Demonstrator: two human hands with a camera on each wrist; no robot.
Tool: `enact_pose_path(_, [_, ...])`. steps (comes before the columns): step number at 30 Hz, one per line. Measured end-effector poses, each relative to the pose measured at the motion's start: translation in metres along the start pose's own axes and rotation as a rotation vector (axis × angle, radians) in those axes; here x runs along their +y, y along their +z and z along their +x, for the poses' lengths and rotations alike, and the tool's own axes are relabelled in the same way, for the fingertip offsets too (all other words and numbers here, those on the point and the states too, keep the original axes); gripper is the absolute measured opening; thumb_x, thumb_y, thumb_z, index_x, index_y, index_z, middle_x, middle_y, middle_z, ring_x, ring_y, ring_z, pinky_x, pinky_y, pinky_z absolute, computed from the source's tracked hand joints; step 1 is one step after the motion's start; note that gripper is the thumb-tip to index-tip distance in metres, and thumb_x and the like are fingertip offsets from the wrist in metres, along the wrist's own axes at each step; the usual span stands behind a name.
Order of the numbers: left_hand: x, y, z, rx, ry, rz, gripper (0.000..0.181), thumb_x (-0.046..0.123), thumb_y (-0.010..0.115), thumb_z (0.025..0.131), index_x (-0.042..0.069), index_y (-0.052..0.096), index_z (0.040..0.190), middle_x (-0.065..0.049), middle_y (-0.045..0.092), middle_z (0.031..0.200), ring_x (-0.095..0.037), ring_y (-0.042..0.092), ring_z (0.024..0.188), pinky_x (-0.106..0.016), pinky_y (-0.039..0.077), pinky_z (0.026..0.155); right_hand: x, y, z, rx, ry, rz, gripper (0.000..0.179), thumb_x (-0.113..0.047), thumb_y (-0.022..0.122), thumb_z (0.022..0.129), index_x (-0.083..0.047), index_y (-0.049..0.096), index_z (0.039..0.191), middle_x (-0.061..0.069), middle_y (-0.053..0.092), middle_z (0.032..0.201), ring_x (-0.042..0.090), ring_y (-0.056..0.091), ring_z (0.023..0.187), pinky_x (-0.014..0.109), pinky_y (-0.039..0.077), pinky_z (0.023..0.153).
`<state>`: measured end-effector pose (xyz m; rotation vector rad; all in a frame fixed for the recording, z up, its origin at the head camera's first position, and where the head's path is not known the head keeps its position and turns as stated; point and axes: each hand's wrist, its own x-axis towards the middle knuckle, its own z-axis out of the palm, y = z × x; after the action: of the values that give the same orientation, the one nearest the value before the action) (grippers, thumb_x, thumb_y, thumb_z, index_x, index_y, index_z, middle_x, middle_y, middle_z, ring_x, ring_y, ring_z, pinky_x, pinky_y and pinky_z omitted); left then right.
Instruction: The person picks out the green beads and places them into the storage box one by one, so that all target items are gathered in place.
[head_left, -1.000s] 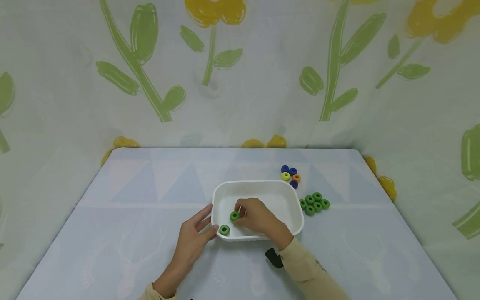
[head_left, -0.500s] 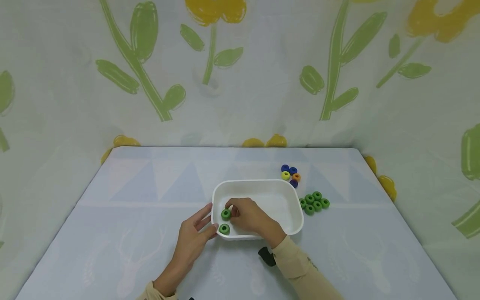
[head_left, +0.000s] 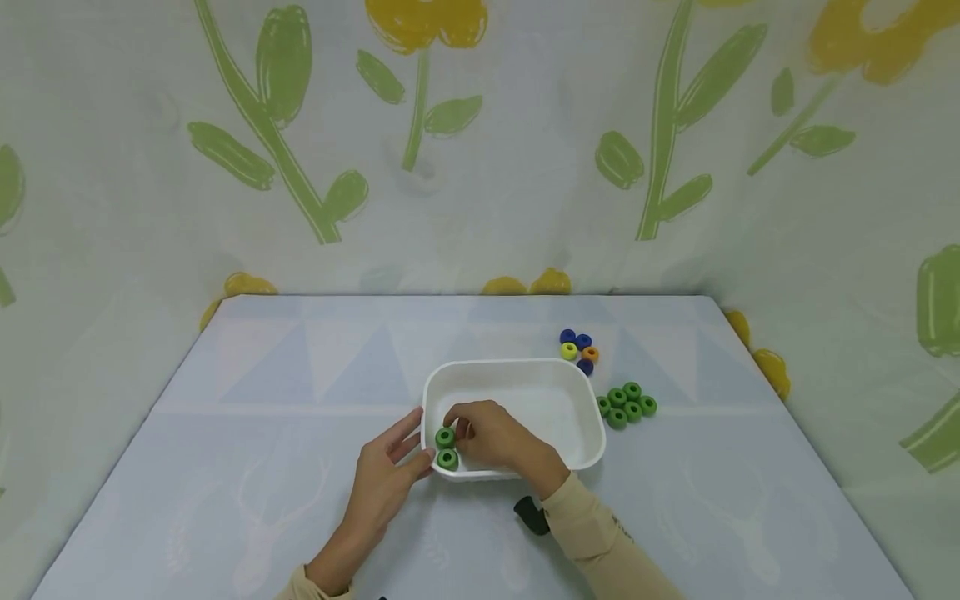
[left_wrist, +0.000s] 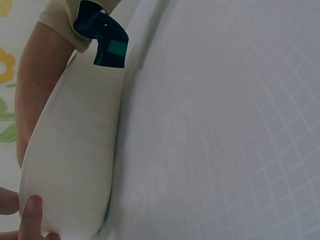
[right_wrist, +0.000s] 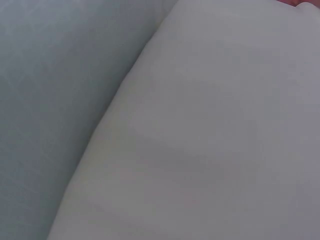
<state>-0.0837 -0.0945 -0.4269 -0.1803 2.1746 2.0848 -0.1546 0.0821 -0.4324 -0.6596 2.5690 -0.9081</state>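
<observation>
Right hand (head_left: 483,433): positioned inside the white tray, fingers bent, their tips at the right side of a green bead (head_left: 445,438). Whether the fingers pinch that bead or merely touch it cannot be determined. In the right wrist view only a sliver of a finger shows, at the upper corner.

Left hand (head_left: 386,477): fingers largely extended and spread, braced against the outside of the tray's near left corner; thumb on the near wall, fingertips along the left end.

The white tray (head_left: 540,410) is rectangular with rounded corners and sits level on the tabletop. The bead at the right fingertips lies in its left end, directly behind a second green bead (head_left: 447,460); the two touch or nearly so.

A dark fitting (head_left: 532,515) is seen at the right cuff, before the tray.

Beyond the tray's right wall: a cluster of six visible green beads (head_left: 632,412). Behind its far right corner: three blue beads (head_left: 583,342), one yellow bead (head_left: 569,351) and one orange bead (head_left: 591,354).

Background: cloth (head_left: 510,208) printed with yellow flowers and green leaves.
</observation>
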Motion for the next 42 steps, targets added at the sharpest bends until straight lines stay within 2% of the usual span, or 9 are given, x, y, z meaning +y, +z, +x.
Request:
enact_pose_path(11, [-0.001,0.001,-0.002,0.008,-0.008,0.017,0.060,-0.005,0.064,0.090,0.004,0.049,0.148,-0.019,0.046,0.155,-0.039,0.053,0.136,-0.025,0.065,0.082,0.000,0.000,-0.003,0.019,-0.017,-0.004,0.026,0.001,0.066,0.089,-0.010,0.071,0.112,0.004,0.070,0.092,0.009,0.056,0.077,0.020,0.050,0.070])
enact_pose_path(18, [0.002,0.002,-0.001,0.015,-0.005,0.031,0.061,-0.006,0.065,0.089,0.004,0.049,0.147,-0.019,0.046,0.155,-0.040,0.053,0.136,-0.026,0.066,0.082,0.001,-0.012,-0.009,0.076,-0.003,-0.004,0.025,-0.009,0.072,0.091,-0.011,0.070,0.115,-0.001,0.069,0.092,0.010,0.057,0.080,0.020,0.051,0.071])
enact_pose_path(23, [0.003,0.003,0.000,0.027,-0.025,0.038,0.061,-0.006,0.065,0.089,0.005,0.049,0.147,-0.019,0.047,0.155,-0.038,0.054,0.136,-0.026,0.066,0.082,0.001,-0.032,-0.023,0.180,-0.039,0.008,0.025,-0.013,0.072,0.092,-0.010,0.071,0.116,-0.002,0.070,0.093,0.010,0.059,0.084,0.020,0.052,0.071])
enact_pose_path(26, [0.003,0.004,-0.001,0.025,-0.027,0.039,0.061,-0.006,0.065,0.090,0.005,0.049,0.147,-0.019,0.046,0.155,-0.038,0.054,0.136,-0.025,0.065,0.083,0.005,-0.045,-0.035,0.281,-0.033,0.029,0.025,-0.015,0.073,0.092,-0.011,0.071,0.116,-0.003,0.071,0.095,0.009,0.060,0.086,0.019,0.054,0.072])
enact_pose_path(32, [0.001,0.006,-0.001,0.025,-0.026,0.028,0.060,-0.006,0.065,0.090,0.005,0.050,0.147,-0.019,0.046,0.155,-0.038,0.055,0.135,-0.024,0.065,0.082,0.028,-0.075,-0.067,0.586,-0.043,0.071,0.023,-0.011,0.075,0.090,-0.009,0.072,0.112,0.005,0.072,0.099,0.016,0.065,0.085,0.017,0.053,0.067])
enact_pose_path(34, [0.001,0.007,-0.002,0.021,-0.025,0.026,0.060,-0.006,0.065,0.090,0.005,0.050,0.147,-0.019,0.047,0.154,-0.038,0.055,0.135,-0.024,0.065,0.082,0.041,-0.086,-0.078,0.674,0.004,0.067,0.023,-0.010,0.074,0.091,-0.008,0.071,0.113,0.009,0.071,0.104,0.019,0.066,0.089,0.018,0.053,0.068])
enact_pose_path(36, [0.001,0.008,-0.001,0.020,-0.022,0.025,0.060,-0.006,0.065,0.090,0.005,0.050,0.147,-0.019,0.047,0.154,-0.037,0.055,0.135,-0.024,0.065,0.082,0.057,-0.095,-0.090,0.725,0.086,0.049,0.024,-0.012,0.072,0.093,-0.008,0.070,0.117,0.011,0.070,0.110,0.023,0.066,0.094,0.018,0.052,0.072])
enact_pose_path(39, [0.001,0.009,-0.002,0.022,-0.017,0.026,0.059,-0.006,0.065,0.090,0.005,0.050,0.147,-0.019,0.048,0.153,-0.037,0.055,0.135,-0.024,0.065,0.081,0.081,-0.106,-0.109,0.737,0.229,0.021,0.028,-0.022,0.068,0.097,-0.009,0.067,0.123,0.012,0.069,0.117,0.026,0.065,0.102,0.018,0.051,0.078])
enact_pose_path(42, [0.001,0.009,-0.002,0.024,-0.014,0.023,0.059,-0.005,0.065,0.090,0.005,0.050,0.146,-0.019,0.048,0.153,-0.037,0.055,0.135,-0.024,0.065,0.082,0.106,-0.112,-0.126,0.731,0.303,0.013,0.033,-0.026,0.066,0.098,-0.008,0.066,0.125,0.016,0.068,0.119,0.030,0.065,0.106,0.012,0.048,0.078])
